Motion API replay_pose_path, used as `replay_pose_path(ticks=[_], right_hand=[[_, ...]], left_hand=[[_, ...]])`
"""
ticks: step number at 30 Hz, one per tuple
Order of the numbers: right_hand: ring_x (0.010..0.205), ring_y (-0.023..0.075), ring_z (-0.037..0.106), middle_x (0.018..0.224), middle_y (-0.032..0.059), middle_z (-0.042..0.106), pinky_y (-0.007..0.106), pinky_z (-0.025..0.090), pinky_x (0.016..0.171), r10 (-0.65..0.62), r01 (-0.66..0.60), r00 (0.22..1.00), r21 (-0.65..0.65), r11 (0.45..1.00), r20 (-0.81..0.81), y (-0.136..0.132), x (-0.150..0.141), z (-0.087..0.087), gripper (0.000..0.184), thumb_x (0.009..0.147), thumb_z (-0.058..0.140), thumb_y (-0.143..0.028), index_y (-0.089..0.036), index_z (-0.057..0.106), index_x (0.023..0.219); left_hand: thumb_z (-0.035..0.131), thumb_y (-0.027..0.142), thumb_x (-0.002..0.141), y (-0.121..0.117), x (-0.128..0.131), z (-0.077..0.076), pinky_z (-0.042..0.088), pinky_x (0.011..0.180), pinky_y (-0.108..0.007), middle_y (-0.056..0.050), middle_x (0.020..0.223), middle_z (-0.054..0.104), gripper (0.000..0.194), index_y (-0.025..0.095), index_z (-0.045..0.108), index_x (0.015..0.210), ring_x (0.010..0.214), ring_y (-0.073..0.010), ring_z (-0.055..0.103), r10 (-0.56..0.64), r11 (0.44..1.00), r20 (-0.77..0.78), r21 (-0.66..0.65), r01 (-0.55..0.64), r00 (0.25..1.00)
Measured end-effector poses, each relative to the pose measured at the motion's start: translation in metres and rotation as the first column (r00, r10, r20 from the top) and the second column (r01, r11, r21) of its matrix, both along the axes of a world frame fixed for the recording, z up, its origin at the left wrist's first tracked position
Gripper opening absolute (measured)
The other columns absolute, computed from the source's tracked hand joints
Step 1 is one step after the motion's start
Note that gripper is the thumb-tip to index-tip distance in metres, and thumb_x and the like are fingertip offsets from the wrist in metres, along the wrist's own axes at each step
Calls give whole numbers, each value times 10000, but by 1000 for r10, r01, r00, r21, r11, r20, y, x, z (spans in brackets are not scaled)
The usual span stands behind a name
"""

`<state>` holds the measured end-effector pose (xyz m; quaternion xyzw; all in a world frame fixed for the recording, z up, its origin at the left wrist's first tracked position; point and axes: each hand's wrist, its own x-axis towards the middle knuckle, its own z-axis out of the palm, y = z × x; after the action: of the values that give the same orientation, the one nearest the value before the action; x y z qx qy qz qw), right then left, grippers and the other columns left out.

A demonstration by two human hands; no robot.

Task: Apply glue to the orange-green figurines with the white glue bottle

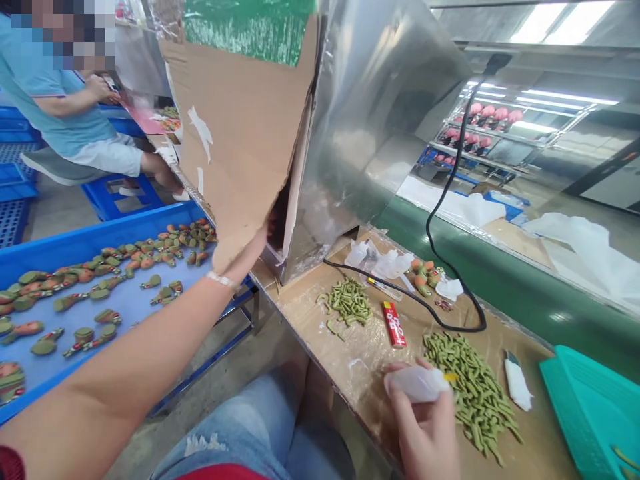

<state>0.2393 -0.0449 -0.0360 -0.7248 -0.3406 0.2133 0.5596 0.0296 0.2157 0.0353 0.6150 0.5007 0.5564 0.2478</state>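
My right hand (424,427) is shut on a small white plastic squeeze bottle (416,385) with a yellow tip, just left of a large pile of green rod-shaped pieces (470,393). A smaller green pile (349,301), a red tube box (395,324) and several white bottles (380,261) lie on the taped board (320,313). My left hand (253,250) reaches up to a cardboard sheet (235,127), its fingers hidden behind it. Below that arm, a blue tray (95,230) holds many green-and-orange figures (95,287).
A teal plastic basket (593,413) sits at the board's right corner. A black cable (440,267) crosses the board. A green conveyor belt (505,287) runs behind it, below a steel hood (380,113). A seated co-worker (65,113) in a light blue shirt works at the far left.
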Motion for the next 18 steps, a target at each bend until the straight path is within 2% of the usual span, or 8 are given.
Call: replay_pose_path(ticks=[3, 5, 7, 10, 12, 14, 16, 18], right_hand=[[970, 210, 591, 1015, 49, 643, 312, 448, 879, 178, -173, 976, 51, 984, -122, 13, -17, 10, 499, 839, 602, -536, -217, 432, 1182], [1009, 195, 570, 1035, 33, 633, 296, 424, 908, 261, -248, 952, 99, 964, -159, 26, -22, 15, 463, 869, 580, -509, -233, 412, 1202], [994, 203, 563, 1006, 22, 623, 302, 417, 896, 326, -308, 929, 125, 943, -174, 39, -21, 15, 485, 854, 596, -527, -238, 413, 1198], [933, 221, 557, 942, 27, 612, 320, 401, 869, 363, -351, 908, 92, 932, -210, 50, -17, 11, 490, 797, 673, -531, -209, 489, 1117], [876, 211, 563, 915, 20, 608, 336, 415, 857, 370, -365, 883, 73, 928, -291, 47, -21, 11, 495, 808, 669, -519, -212, 487, 1151], [804, 188, 573, 879, -8, 598, 349, 453, 829, 386, -382, 833, 93, 919, -396, 37, -30, 14, 512, 845, 614, -519, -257, 417, 1239], [757, 169, 574, 851, -32, 591, 356, 488, 803, 399, -378, 785, 145, 915, -474, 24, -42, 19, 491, 853, 592, -510, -300, 367, 1236], [746, 158, 576, 848, -39, 599, 322, 499, 770, 391, -328, 767, 213, 920, -509, 11, -53, 24, 485, 813, 646, -491, -298, 385, 1173]], left_hand=[[526, 352, 935, -38, -16, -17, 563, 655, -339, -57, 1016, 657, 286, 163, 575, 1144, 764, -164, 648, 41, 994, 283, -105, -11, 958], [508, 369, 941, -71, -24, -27, 517, 556, -279, -17, 875, 634, 262, 153, 586, 1068, 633, -123, 596, 15, 986, 413, -157, 55, 911], [537, 317, 927, -101, -29, -34, 453, 491, -236, 28, 754, 580, 194, 164, 572, 1042, 562, -104, 546, -34, 964, 500, -211, 160, 866], [552, 314, 920, -133, -34, -36, 432, 522, -206, 47, 743, 575, 152, 227, 552, 1044, 604, -96, 538, -74, 912, 579, -289, 289, 812], [551, 326, 922, -145, -36, -34, 441, 565, -200, 38, 765, 584, 147, 221, 578, 1022, 643, -92, 534, -94, 866, 616, -336, 369, 782], [566, 315, 916, -155, -37, -31, 463, 615, -209, 19, 787, 601, 158, 198, 606, 1016, 678, -97, 544, -122, 803, 652, -378, 461, 748], [620, 260, 884, -163, -34, -29, 487, 657, -233, -1, 809, 624, 175, 180, 623, 1040, 705, -110, 568, -160, 719, 691, -408, 563, 705], [681, 189, 831, -173, -30, -27, 498, 663, -246, -16, 823, 642, 248, 170, 635, 1074, 721, -124, 594, -199, 628, 729, -418, 656, 655]])
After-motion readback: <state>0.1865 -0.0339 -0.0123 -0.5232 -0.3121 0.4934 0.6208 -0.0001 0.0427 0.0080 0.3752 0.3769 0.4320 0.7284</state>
